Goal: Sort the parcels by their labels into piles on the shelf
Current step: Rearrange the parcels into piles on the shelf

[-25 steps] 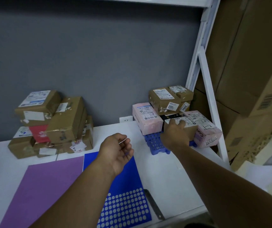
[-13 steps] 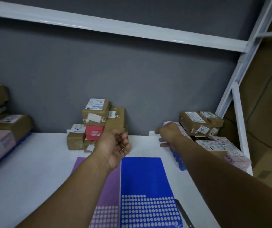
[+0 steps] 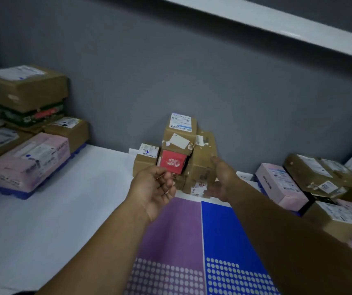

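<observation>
We see a purple sheet (image 3: 175, 226) lying flush beside a blue sheet (image 3: 219, 231), both printed with white dots; a grey wall (image 3: 149, 71) behind.

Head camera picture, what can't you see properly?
All head view.
Top label of the middle pile: print too small, blurred.
Its bottom boxes: partly behind the left hand and right hand.
Left pile: cut by the left edge.
Thin loop at the left fingers: too blurred to name.

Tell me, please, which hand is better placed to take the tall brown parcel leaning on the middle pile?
Probably the right: the right hand is open beside that tall brown parcel, while the left hand is loosely curled before the red parcel.
</observation>
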